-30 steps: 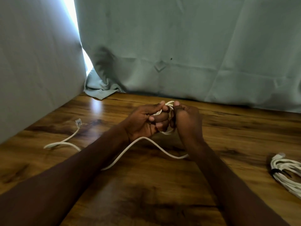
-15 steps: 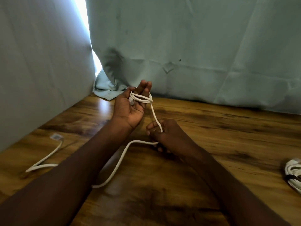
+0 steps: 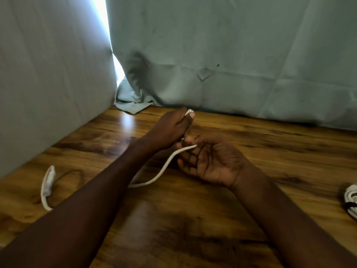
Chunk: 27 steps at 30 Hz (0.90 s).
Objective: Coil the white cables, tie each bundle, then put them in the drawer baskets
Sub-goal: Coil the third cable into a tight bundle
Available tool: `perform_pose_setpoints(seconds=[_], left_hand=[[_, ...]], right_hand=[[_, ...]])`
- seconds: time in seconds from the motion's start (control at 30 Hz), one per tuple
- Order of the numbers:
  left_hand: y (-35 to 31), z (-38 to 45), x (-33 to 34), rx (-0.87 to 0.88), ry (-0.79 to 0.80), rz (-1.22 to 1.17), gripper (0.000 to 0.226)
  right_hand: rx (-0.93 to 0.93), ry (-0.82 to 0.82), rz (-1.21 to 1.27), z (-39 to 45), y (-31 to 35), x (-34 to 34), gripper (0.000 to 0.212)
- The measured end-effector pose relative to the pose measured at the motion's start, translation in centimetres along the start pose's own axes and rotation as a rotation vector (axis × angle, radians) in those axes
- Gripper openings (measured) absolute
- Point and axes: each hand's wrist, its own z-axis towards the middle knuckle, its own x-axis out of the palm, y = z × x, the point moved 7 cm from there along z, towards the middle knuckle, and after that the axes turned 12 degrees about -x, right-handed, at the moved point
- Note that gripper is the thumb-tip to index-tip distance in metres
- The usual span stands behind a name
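Now the left hand (image 3: 170, 128), lower than half a second ago, grips the small coil of thin white round cable (image 3: 164, 167), while the right hand (image 3: 210, 161) has turned palm-up, fingers curled round the strand. Its loose tail has drawn closer across the brown wooden table (image 3: 193, 219), so coiling advances.

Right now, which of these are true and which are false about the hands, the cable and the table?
1. The left hand grips the white cable. True.
2. The right hand lies flat on the table, away from the cable. False: it is palm up, with the cable running across its fingers.
3. A tied bundle lies at the table's right edge. True.
4. The whole cable is coiled up. False: its loose end trails on the table at left.
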Motion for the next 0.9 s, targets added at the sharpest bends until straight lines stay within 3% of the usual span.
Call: perform_pose_setpoints(seconds=[0.1,0.17,0.3,0.43,0.5,0.63,0.73,0.83,0.9], left_hand=[[0.3,0.0,-0.2,-0.046,0.063,-0.002,0.041],[0.8,0.0,-0.2,-0.131,0.139,-0.124,0.042],[0.7,-0.7,0.0,-0.266,0.411,-0.428,0.044],[-2.4,-2.3,1.6,-0.280,0.730,-0.811,0.048],[-3.8,-2.6,2.3,-0.284,0.790,-0.959,0.045],[-4.1,-2.3,2.4,-0.332,0.695,-1.213,0.038],[-3.6,-1.3,1.4,-0.356,0.525,-1.521,0.036],[-1.5,-0.2,-0.1,-0.356,0.290,-1.840,0.036],[0.0,0.1,-0.5,-0.367,0.220,-1.949,0.038]], right_hand=[[-0.058,0.072,0.225,0.2,0.8,0.7,0.013],[-0.149,0.056,0.087,0.2,2.0,0.4,0.013],[-0.455,-0.137,-0.383,-0.4,6.6,-1.6,0.016],[-0.682,-0.328,-0.488,-1.2,8.8,-4.1,0.016],[-0.721,-0.405,-0.497,-1.3,8.9,-4.9,0.016],[-0.655,-0.455,-0.464,-0.6,8.1,-5.7,0.022],[-0.476,-0.308,-0.462,0.5,5.9,-4.5,0.024],[-0.351,-0.225,-0.640,1.3,3.4,-3.1,0.020],[-0.296,-0.208,-0.793,1.6,1.9,-2.5,0.021]])
